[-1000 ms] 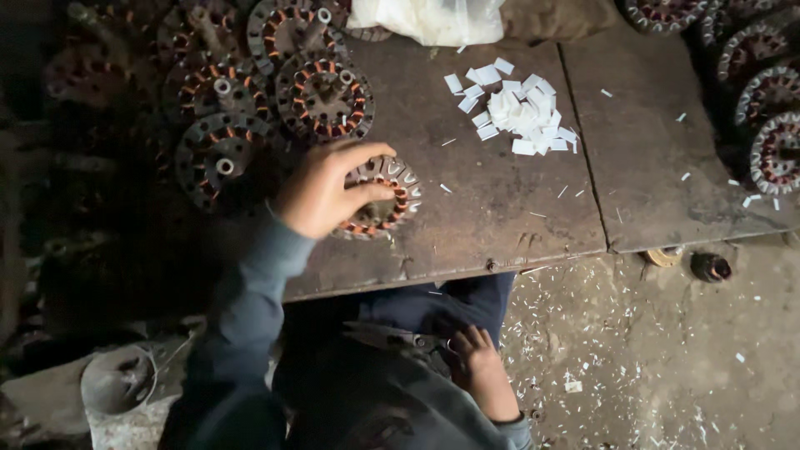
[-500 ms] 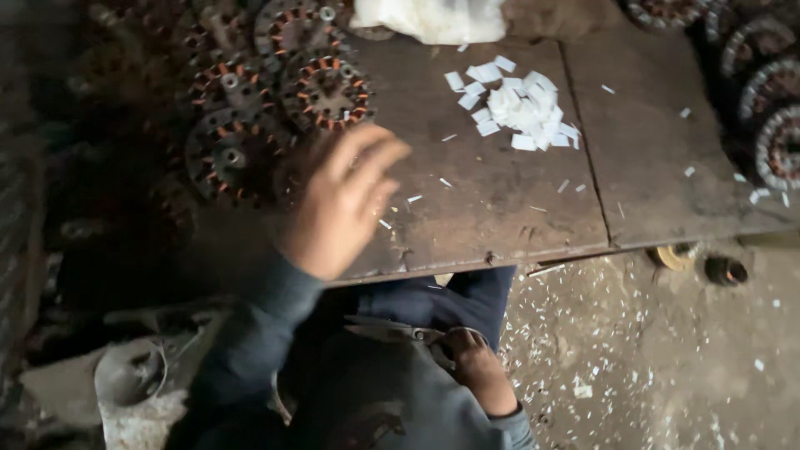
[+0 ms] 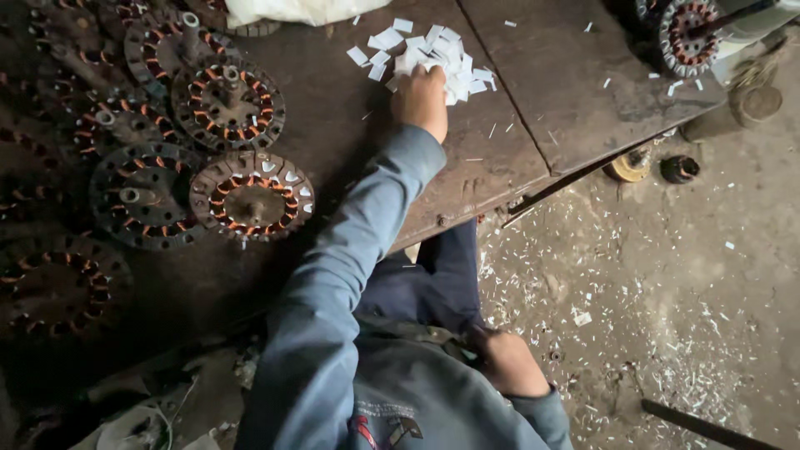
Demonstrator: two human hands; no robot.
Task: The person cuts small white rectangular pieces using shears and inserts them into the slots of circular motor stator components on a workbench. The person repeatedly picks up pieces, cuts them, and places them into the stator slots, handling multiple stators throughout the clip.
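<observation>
Looking down from the head camera, I see a dark, worn wooden tabletop (image 3: 533, 125) above a dusty floor (image 3: 667, 300) littered with pale scraps.

My left hand (image 3: 422, 98) is stretched out on a long blue sleeve (image 3: 350, 250) toward the far edge of the tabletop. It rests on a loose pile of small white paper slips (image 3: 433, 50) lying near that far edge, about midway along it. The fingers are curled down into the pile and are hidden by the back of the hand, so I cannot tell whether they have pinched a slip or only touch the heap. A few stray slips lie scattered on the wood just beside the pile.

My right hand (image 3: 510, 362) sits low, off the near edge of the tabletop, beside my lap. It looks loosely closed, but I cannot tell whether it holds anything.

Toward the left end of the tabletop lie many round motor stators with copper windings, packed close and overlapping. The nearest stator (image 3: 252, 196), close to the near edge, carries white slips tucked into several of its slots; it lies well apart from the left hand. Another stator (image 3: 687, 33) sits at the far right corner. A white bag (image 3: 300, 10) lies at the far edge, near the pile.
</observation>
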